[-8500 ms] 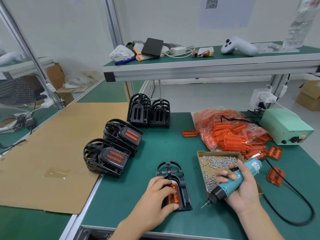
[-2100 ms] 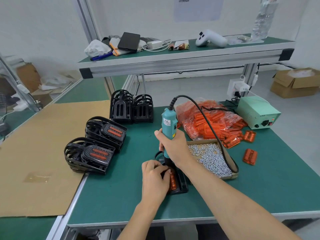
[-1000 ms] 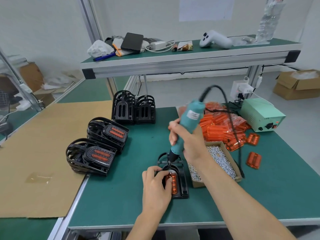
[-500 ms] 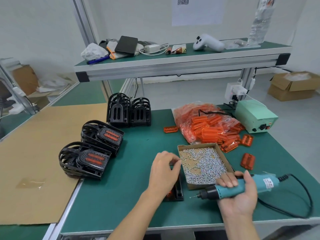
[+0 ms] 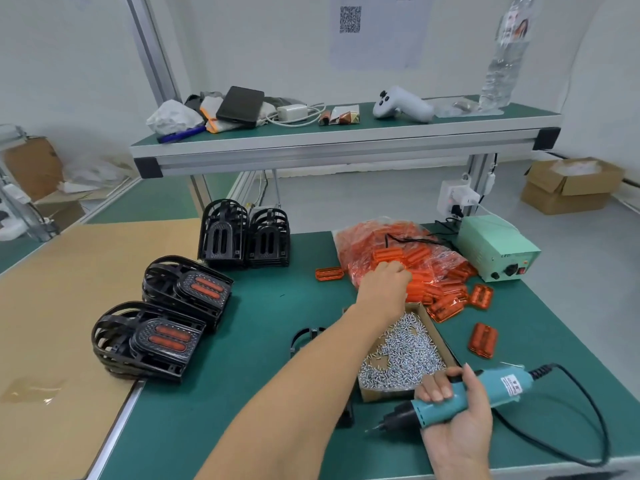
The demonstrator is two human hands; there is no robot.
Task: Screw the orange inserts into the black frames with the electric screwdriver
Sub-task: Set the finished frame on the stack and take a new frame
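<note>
My left hand (image 5: 383,286) reaches across the mat onto the bag of orange inserts (image 5: 426,258); its fingers curl down into the pile and their tips are hidden. My forearm covers most of the black frame (image 5: 304,336) lying on the green mat; only its left curved end shows. At the front right, my right hand (image 5: 457,410) grips the teal electric screwdriver (image 5: 498,388), held low and nearly level with its bit pointing left. Loose orange inserts (image 5: 483,340) lie to the right of the screw box.
A cardboard box of screws (image 5: 431,325) sits between my hands. Two stacks of frames with orange inserts (image 5: 157,339) lie at the left, empty black frames (image 5: 242,237) behind them. A green power unit (image 5: 495,251) stands far right. The screwdriver cable (image 5: 595,420) loops at the front right.
My left hand left the black frame and moved back and right onto the orange insert pile. My right hand stayed low at the front right with the screwdriver.
</note>
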